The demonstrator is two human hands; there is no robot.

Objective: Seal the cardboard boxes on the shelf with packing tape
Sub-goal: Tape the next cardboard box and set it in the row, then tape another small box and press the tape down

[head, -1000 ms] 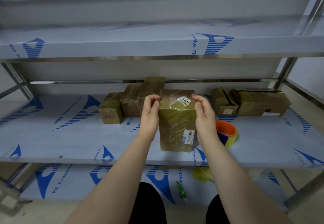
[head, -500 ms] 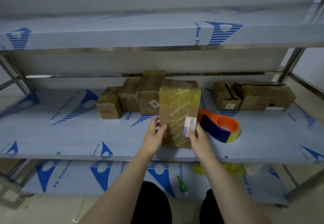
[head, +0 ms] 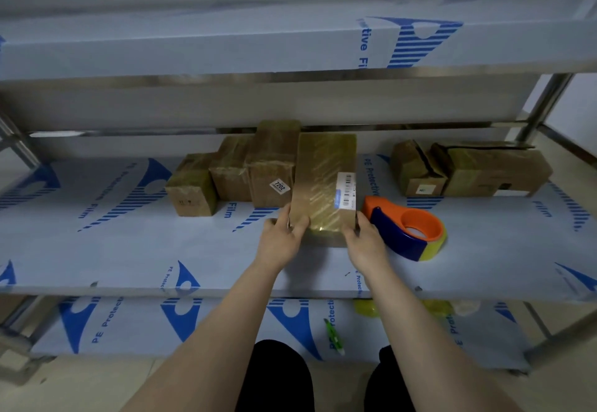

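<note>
A taped cardboard box (head: 323, 185) with a barcode label lies flat on the middle shelf (head: 129, 250), its far end beside a row of taped boxes (head: 239, 172). My left hand (head: 282, 237) grips its near left corner, thumb on top. My right hand (head: 365, 240) holds the near right corner. An orange and blue tape dispenser (head: 410, 231) with yellowish tape sits just right of my right hand. Two boxes (head: 468, 172) with loose flaps stand at the back right.
The upper shelf (head: 226, 46) overhangs the work area. The lower shelf holds a green pen-like tool (head: 334, 335) and yellow tape rolls (head: 365, 306). Steel posts (head: 536, 111) stand at the right and left. Bare shelf lies left of the boxes.
The box stood upright in both hands, then tipped away and now lies flat, pushed toward the row of boxes. Both hands slid from its top down to its near end.
</note>
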